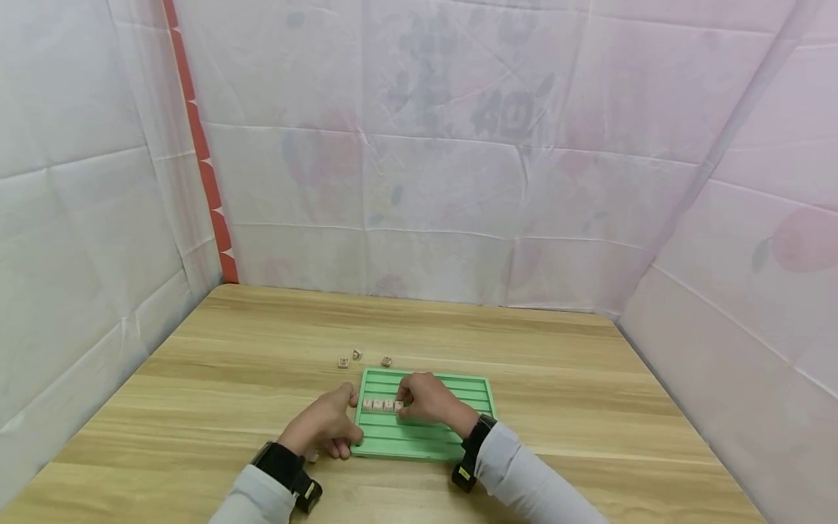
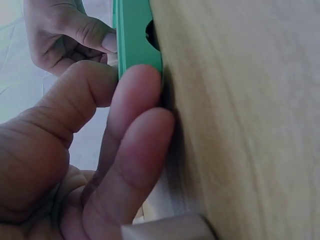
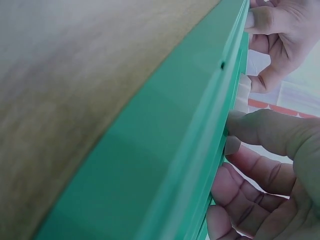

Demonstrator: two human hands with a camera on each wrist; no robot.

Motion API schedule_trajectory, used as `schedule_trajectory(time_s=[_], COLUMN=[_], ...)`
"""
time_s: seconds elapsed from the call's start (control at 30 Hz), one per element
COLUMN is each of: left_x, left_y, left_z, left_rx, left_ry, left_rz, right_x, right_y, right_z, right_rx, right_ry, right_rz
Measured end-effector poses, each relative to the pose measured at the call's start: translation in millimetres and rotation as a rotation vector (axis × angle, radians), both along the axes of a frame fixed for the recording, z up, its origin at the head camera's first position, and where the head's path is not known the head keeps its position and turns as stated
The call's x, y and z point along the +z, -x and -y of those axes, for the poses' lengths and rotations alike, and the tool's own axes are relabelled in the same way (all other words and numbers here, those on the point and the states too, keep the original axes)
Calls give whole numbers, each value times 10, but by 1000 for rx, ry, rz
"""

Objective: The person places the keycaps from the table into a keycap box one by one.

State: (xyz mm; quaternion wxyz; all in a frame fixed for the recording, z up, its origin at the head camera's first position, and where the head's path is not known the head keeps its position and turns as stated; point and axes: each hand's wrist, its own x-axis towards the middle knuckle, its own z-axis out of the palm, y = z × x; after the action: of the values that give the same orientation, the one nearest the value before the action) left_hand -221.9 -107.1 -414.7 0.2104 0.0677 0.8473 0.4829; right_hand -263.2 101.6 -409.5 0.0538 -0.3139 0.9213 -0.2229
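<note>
Hands are both working at the green grooved tray lying near the table's near edge. Your left hand is gripping the tray's left edge, thumb on top, fingers curled against the rim. Your right hand is pinching the rightmost tile of a short row of wooden tiles sitting in a middle groove. Three loose tiles are lying just beyond the tray's far left corner. One more tile is lying under your left hand.
</note>
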Motion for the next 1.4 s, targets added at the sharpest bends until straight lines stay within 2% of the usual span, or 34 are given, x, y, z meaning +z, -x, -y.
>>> schedule_trajectory(time_s=[0.43, 0.8, 1.03, 1.2, 1.4], left_x=[14, 74, 110, 93, 64], left_y=[-37, -56, -72, -64, -35], left_z=[5, 93, 101, 128, 170], left_rx=[12, 16, 28, 42, 6], left_ry=[15, 85, 133, 160, 156], left_rz=[-29, -78, -104, -122, -191], right_x=[5, 149, 213, 194, 204], right_y=[-8, -105, -96, -73, -79], right_z=[9, -12, -77, -102, -159], right_rx=[-6, -110, -116, -110, -92], right_ry=[6, -129, -92, -87, -74], right_rz=[17, -24, 40, 40, 65])
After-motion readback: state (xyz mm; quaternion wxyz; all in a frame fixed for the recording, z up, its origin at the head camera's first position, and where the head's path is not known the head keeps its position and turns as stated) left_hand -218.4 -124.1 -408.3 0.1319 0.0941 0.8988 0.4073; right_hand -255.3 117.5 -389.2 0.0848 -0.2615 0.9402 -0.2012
